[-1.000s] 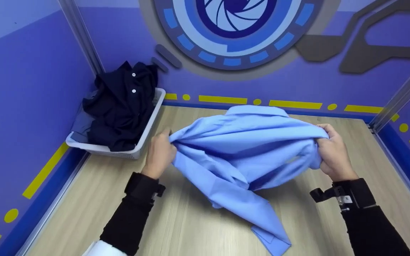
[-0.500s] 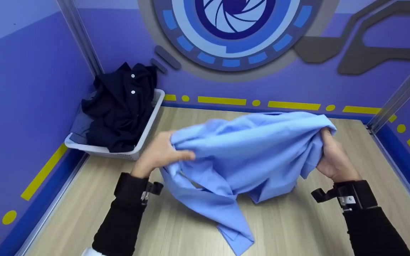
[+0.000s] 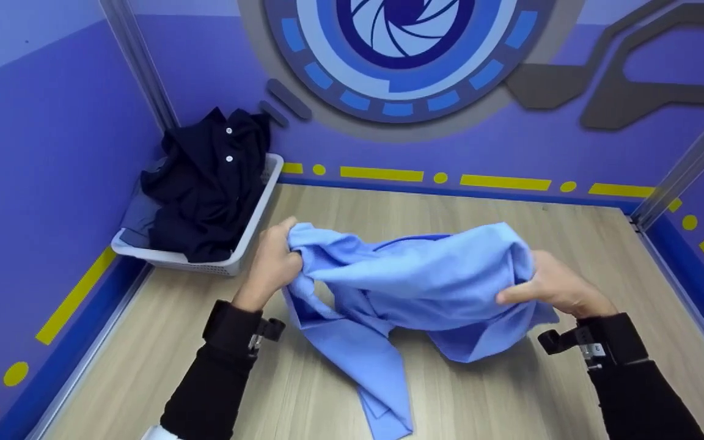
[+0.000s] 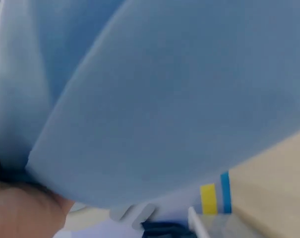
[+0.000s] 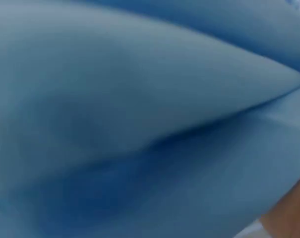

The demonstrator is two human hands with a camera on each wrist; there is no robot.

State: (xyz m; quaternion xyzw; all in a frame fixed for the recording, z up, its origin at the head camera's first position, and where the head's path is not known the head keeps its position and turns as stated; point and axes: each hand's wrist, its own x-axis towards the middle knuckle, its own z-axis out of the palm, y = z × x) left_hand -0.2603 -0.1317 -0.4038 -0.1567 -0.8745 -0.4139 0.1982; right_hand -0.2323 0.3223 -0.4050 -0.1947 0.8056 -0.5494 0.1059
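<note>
A crumpled light blue shirt (image 3: 413, 269) is stretched between my two hands over the table. My left hand (image 3: 274, 261) grips a bunched fold at its left end. On the other end, my right hand (image 3: 557, 284) holds the cloth with the thumb across its near face and the fingers hidden behind. A sleeve (image 3: 370, 366) hangs from the left part toward the table's front, its cuff lowest. In the left wrist view, the shirt (image 4: 164, 99) fills most of the picture. Folds of the shirt (image 5: 140, 89) cover nearly all of the right wrist view.
A white plastic basket (image 3: 254, 226) with a dark navy buttoned garment (image 3: 205, 183) piled in it stands at the back left, against the walls. Purple panels (image 3: 52, 153) enclose the wooden tabletop (image 3: 175, 318) at the back and on both sides.
The shirt has come lower and its sleeve has swung left. My left hand has regripped its end; my right hand has turned, bringing its thumb onto the near face.
</note>
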